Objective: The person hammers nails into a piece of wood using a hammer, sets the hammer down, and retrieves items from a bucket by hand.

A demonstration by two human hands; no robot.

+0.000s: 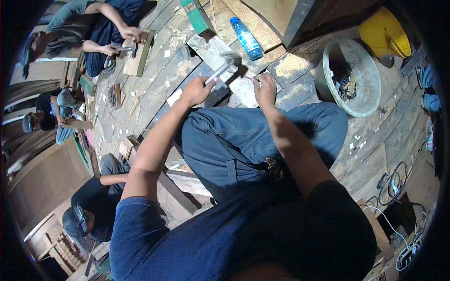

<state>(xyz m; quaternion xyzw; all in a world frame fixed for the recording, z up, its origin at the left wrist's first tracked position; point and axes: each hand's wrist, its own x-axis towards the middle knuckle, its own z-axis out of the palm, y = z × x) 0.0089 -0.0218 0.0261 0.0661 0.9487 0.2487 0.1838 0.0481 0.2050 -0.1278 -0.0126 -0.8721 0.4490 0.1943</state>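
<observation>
Head view: left hand clenched round a hammer handle, its long axis running up-right to the blurred head above a pale wood piece on the plank floor. Right hand grasps that piece's right edge, just beside the hammer head.

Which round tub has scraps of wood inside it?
The grey basin, the nearer of the two, on the floor to the person's right. Wood scraps lie in a dark heap at its bottom. The yellow bucket behind it is tipped and smaller.
</observation>
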